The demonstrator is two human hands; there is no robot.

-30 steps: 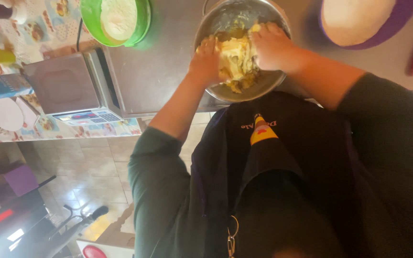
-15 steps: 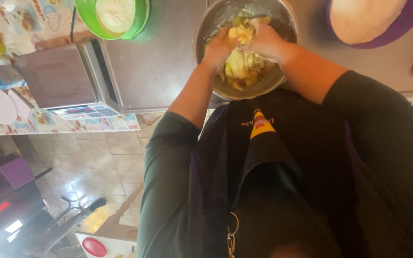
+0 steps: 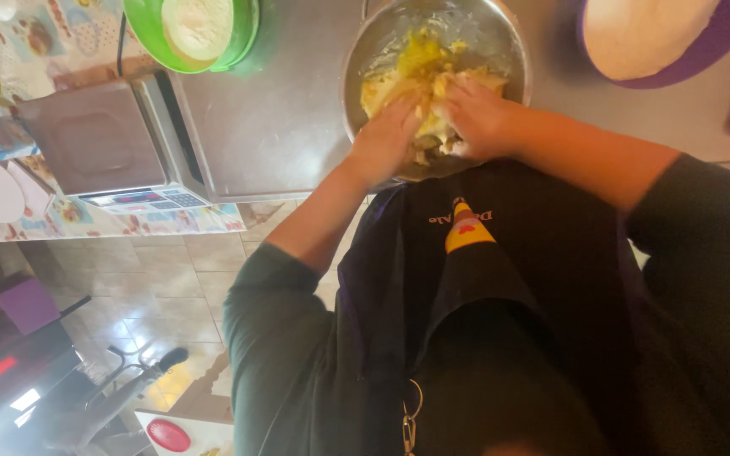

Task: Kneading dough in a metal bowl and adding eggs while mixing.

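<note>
Steel bowl [image 3: 500,51] at the bench [image 3: 280,110] edge, both my hands buried in yellow dough [image 3: 411,72].

I kept the steel bowl close against my body so I could lean my weight into it; my left hand [image 3: 386,139] was curled over the near side of the dough inside the bowl, and my right hand [image 3: 475,114] gripped the lump just beside it, fingers dug in, the two touching so the mass stayed pinned between them. The green bowl of flour [image 3: 200,29] stood well off from the steel bowl on one side, the purple bowl [image 3: 694,42] on the other, and the scale [image 3: 99,152] sat beyond the green one, all out of my elbows' way.
</note>
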